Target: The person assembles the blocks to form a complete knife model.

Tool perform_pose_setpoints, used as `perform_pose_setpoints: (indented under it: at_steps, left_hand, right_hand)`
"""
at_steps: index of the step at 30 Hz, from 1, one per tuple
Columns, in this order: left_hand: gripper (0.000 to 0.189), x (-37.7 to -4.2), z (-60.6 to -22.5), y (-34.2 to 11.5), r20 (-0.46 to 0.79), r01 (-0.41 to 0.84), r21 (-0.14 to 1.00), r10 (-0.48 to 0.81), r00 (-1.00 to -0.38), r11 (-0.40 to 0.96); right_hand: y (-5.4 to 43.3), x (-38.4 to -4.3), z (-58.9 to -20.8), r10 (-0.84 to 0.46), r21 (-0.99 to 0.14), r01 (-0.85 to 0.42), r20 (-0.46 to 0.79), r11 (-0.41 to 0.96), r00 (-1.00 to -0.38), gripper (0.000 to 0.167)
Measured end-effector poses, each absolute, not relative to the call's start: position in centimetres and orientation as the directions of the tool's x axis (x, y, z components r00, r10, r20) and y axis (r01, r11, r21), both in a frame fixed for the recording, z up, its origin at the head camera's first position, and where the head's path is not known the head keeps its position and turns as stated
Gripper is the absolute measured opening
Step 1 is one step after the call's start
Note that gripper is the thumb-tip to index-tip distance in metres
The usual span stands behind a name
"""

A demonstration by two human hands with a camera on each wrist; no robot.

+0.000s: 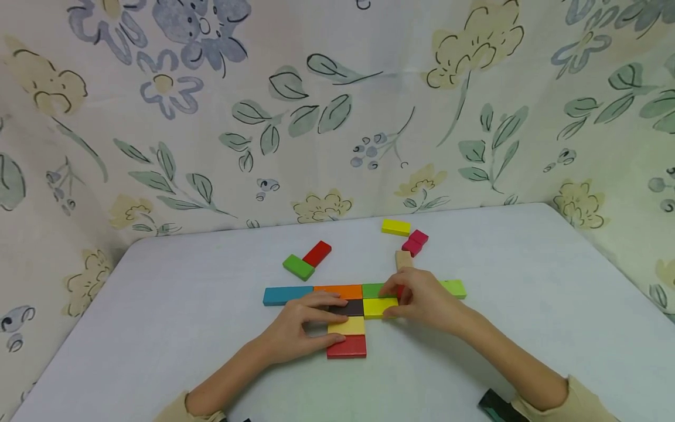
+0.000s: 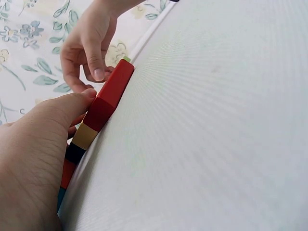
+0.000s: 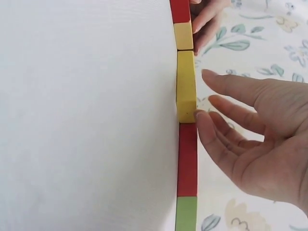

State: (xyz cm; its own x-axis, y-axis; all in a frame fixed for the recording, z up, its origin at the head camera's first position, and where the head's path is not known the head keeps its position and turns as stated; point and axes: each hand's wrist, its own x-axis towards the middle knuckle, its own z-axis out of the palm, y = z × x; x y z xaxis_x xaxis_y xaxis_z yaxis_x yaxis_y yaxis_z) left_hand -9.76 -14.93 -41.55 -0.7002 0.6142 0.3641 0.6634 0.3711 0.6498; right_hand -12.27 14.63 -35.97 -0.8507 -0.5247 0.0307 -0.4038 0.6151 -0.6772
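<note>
Right hand (image 1: 422, 298) relaxed, gripping nothing, I curved its fingers around the right end of the yellow block (image 1: 377, 308), just below frame centre; contact I couldn't tell. My left hand (image 1: 295, 328), unclenched, rested its thumb on the lowest red block (image 1: 346, 349). White table (image 1: 158, 328) stretched to either side, its far edge crossing mid-frame.

Three Cameras, One High, Two Low

My head view looks forward and down from above the table (image 1: 158, 328). Both wrist views sit lower and closer — the left catches the right hand (image 2: 91, 38) near eleven o'clock, the right catches the left hand (image 3: 211, 14) near one — and share the red end block (image 2: 113, 86) and cream block (image 2: 85, 136).
</note>
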Motion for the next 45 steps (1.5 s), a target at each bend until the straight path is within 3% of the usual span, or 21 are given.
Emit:
perform_pose_setpoints:
  at_steps: [12,29,36,45]
  left_hand:
    - [0.031,-9.7,-41.5,-15.0,0.352,0.662,0.642,0.619,-0.702,0.386]
    - [0.030,-9.6,-41.5,-15.1,0.329,0.647,0.656,0.625,-0.709,0.388]
    - [0.030,-9.7,-41.5,-15.1,0.349,0.657,0.654,0.620,-0.703,0.377]
    - [0.030,-9.7,-41.4,-15.1,0.347,0.657,0.653,0.622,-0.702,0.376]
  right_hand:
    - [13.7,-14.6,-34.8,-0.547,-0.692,-0.430,0.061,0.579,-0.835,0.029]
    - [8.6,-19.9,-34.2,-0.588,-0.732,-0.393,-0.013,0.556,-0.808,0.037]
    - [6.1,-21.9,-34.7,-0.649,-0.741,-0.419,-0.031,0.525,-0.760,0.039]
    - [4.4,-23.7,-35.8,-0.707,-0.795,-0.345,-0.143,0.499,-0.693,0.046]
